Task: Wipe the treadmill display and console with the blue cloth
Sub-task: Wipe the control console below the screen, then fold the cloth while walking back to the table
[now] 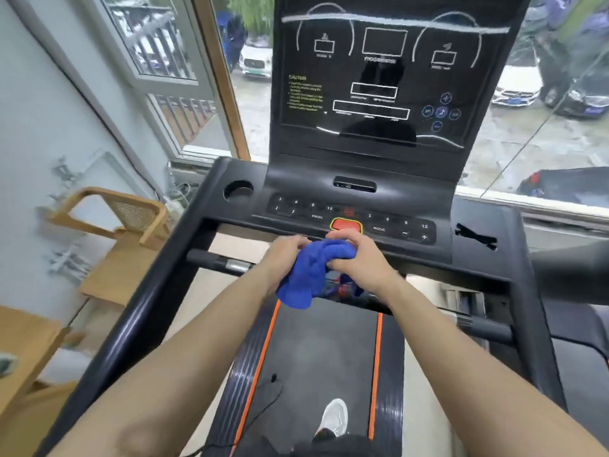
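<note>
The head camera looks down along both of your bare forearms at a black treadmill. Your left hand (284, 255) and right hand (361, 258) meet just in front of the console's front edge, and both hands grip the bunched, bright blue terry cloth (308, 273) between them. The left fingers curl round its left side, and the right fingers curl over its top and right side. A loose fold of the cloth hangs below your left wrist. The cloth is well apart from the display; you cannot tell whether it brushes the console's edge.

The black plastic console panel (379, 227) lies just beyond your knuckles, with numbered keys in rows to either side. A red, yellow-rimmed stop button (346, 224) sits at its middle, just above the cloth. A round cup holder (238, 190) is sunk into the console's left end. Above the console rises the tall, glossy black display screen (379, 77), unlit, with white outlines and yellow caution print at its left; the lettering is too blurred to read.

Below your hands runs the dark grey running belt (324, 351), with an orange stripe along each side. A white shoe (334, 418) stands on it near the bottom edge, and a thin black cord (263, 402) lies on its left part. Left of the treadmill stands a light wooden chair with a woven cane back (131, 219). Through the window behind, parked cars (255, 62) show.
</note>
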